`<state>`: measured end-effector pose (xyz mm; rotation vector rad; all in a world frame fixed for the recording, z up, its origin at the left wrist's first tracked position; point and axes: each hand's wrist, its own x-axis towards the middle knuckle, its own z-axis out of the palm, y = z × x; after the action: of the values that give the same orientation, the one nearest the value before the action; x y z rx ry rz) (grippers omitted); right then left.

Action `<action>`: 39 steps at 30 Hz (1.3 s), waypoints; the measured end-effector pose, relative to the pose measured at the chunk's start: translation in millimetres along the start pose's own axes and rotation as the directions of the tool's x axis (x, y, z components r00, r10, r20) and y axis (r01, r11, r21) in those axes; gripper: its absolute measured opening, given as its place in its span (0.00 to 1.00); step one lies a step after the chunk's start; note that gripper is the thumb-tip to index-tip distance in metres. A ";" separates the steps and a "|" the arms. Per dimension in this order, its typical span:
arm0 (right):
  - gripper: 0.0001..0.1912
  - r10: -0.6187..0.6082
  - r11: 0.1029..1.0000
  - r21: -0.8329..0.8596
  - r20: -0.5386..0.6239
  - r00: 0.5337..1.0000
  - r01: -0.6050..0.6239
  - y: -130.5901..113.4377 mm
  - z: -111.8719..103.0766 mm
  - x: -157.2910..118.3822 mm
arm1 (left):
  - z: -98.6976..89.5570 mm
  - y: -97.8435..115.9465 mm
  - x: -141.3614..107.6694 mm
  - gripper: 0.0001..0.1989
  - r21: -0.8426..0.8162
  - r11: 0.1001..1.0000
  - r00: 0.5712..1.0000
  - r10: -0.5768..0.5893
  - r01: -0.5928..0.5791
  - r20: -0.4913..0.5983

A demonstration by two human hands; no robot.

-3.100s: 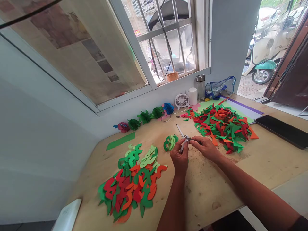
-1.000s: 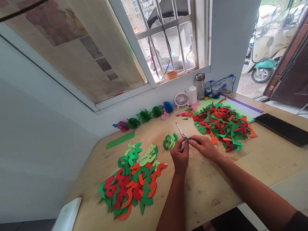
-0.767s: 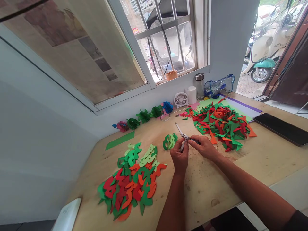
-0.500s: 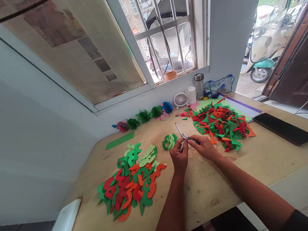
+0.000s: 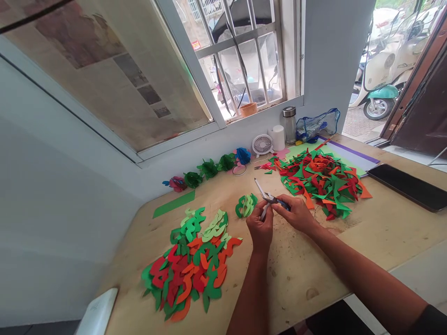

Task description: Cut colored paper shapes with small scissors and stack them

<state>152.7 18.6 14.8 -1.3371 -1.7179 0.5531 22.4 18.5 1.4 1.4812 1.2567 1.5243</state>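
Observation:
My left hand [image 5: 260, 223] is closed, pinching a slim white pen-like stick [image 5: 260, 187] with a dark tip that points up and away to the left. Against the stick sits a small dark-handled metal tool [image 5: 282, 204], like scissors or pliers, gripped by my right hand [image 5: 293, 213]. Both hands nearly meet above the table, and the fingers partly hide the tool and the stick's lower end. Just left of my left hand lies a small cluster of curved green cutouts [image 5: 246, 205]. Further left spreads a heap of red, orange and green wavy cutouts [image 5: 188, 267].
Pointed red and green scraps [image 5: 319, 179] are piled beyond my right hand, beside a black phone [image 5: 408, 186]. A green strip [image 5: 173, 204] lies at the left. Along the wall stand paper flowers [image 5: 208, 168], a small fan [image 5: 262, 144], a bottle [image 5: 289, 124] and a clear pouch [image 5: 317, 125].
My right hand and the dark-handled tool have shifted very slightly against the stick. The left hand and the paper heaps stay as they were.

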 end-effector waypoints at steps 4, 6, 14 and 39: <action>0.18 -0.040 0.997 -0.071 -0.035 0.999 0.038 -0.6 0.8 -2.1 | -0.4 -0.4 0.0 0.11 0.049 0.997 0.999 0.054 -0.054 0.006; 0.18 -0.072 0.992 -0.106 -0.054 0.996 0.066 -0.2 1.2 -2.9 | -0.6 -0.7 -0.2 0.11 0.050 0.997 0.998 0.060 -0.060 0.014; 0.20 -0.209 0.963 -0.212 -0.199 0.957 0.166 0.5 4.3 -6.1 | -1.3 -1.6 -0.5 0.11 0.134 0.983 0.992 0.126 -0.126 0.011; 0.12 -0.554 0.807 -0.419 -0.292 0.780 0.416 -13.3 -1.3 -12.6 | -1.5 -17.7 -2.9 0.12 0.191 0.950 0.968 0.252 -0.246 -0.009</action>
<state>147.1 2.3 21.3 -1.0501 -1.7547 -0.3195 18.5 21.2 -15.9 1.8015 1.3027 1.6319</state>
